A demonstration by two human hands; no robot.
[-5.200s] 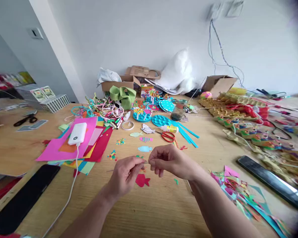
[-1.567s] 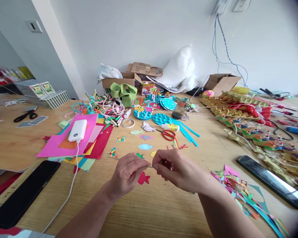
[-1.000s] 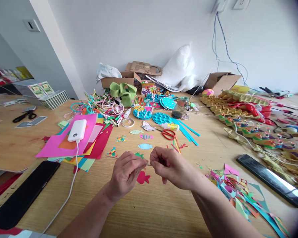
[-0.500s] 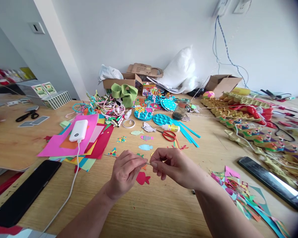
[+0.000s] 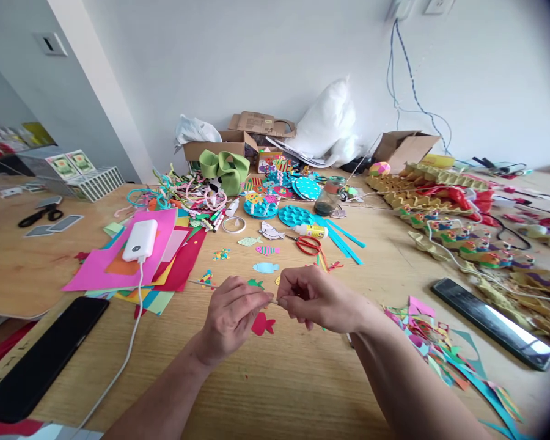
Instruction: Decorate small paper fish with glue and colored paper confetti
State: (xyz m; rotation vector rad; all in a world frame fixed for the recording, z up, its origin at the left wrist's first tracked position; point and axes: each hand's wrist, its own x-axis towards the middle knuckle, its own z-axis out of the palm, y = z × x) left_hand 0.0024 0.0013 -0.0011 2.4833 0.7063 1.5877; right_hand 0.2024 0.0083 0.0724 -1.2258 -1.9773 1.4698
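Observation:
A thin pale strand (image 5: 201,283), whose exact kind I cannot make out, sticks out to the left of my left hand (image 5: 229,318). That hand is closed around it in a pinch. Fingertip to fingertip with it, my right hand (image 5: 316,297) pinches the strand's other end, and the fingers hide most of it. Under and beyond the hands lie a red paper fish (image 5: 263,324), a light blue paper fish (image 5: 266,267), a pink striped fish (image 5: 268,250) and a pale green fish (image 5: 249,241). Red-handled scissors (image 5: 308,245) rest behind my right hand.
Coloured paper sheets (image 5: 91,269) carry a white power bank (image 5: 140,239) at left. Its cable runs past a black phone (image 5: 46,360). Paper scraps (image 5: 440,348) and another phone (image 5: 492,324) lie at right. A glue bottle (image 5: 312,231) and glass jar (image 5: 330,195) stand farther back.
The view has shifted slightly, so the table's things sit a little farther left. Both hands keep nearly the same pinching pose on the strand.

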